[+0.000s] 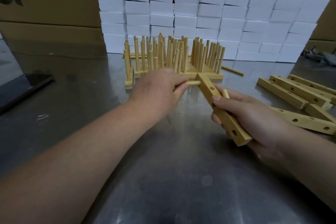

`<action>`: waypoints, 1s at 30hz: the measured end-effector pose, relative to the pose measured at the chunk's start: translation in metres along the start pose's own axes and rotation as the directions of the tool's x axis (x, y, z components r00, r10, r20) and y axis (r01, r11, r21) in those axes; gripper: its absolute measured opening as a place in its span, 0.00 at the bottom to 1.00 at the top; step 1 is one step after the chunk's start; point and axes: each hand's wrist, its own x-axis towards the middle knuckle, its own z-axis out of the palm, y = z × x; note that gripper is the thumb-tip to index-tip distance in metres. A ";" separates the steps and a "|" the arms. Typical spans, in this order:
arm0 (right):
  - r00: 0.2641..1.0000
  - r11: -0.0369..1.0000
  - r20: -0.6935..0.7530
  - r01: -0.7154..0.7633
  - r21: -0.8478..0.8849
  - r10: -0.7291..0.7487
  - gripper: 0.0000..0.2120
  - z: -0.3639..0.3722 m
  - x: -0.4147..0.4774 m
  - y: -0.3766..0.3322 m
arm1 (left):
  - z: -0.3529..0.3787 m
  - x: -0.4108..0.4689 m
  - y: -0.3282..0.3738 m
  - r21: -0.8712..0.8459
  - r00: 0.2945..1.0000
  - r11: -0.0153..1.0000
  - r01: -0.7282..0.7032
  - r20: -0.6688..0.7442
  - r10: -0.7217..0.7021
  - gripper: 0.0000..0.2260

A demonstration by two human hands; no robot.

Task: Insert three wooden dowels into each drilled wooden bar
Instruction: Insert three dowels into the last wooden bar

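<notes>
Pinching a dowel [194,83], the left hand [158,91] held its tip against the far end of the bar [228,122] gripped by the right hand [254,120]; seating it likely needed a straight push.

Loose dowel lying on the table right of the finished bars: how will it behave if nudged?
Likely rolls sideways: the dowel is round and lies flat on a smooth, shiny metal table. Probably stiff and light: it is thin, straight wood, like the one the left hand pinches.
</notes>
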 end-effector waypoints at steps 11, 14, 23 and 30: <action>0.999 0.996 0.005 0.051 -0.071 -0.051 0.09 0.007 -0.004 -0.001 | 0.001 -0.003 0.005 -0.059 0.996 0.995 0.084 0.047 -0.082 0.09; 0.999 0.994 -0.005 0.045 -0.104 -0.046 0.10 0.007 -0.004 -0.001 | -0.001 -0.005 0.006 -0.131 0.985 0.979 0.154 0.098 -0.142 0.09; 0.997 0.983 0.003 0.076 -0.169 -0.076 0.10 0.008 -0.005 0.001 | -0.007 -0.001 0.012 -0.270 0.911 0.885 0.379 0.278 -0.305 0.10; 0.979 0.980 -0.148 0.112 -0.162 -0.137 0.08 0.013 0.006 0.004 | -0.005 -0.006 0.020 0.076 0.974 0.996 0.050 -0.224 -0.032 0.16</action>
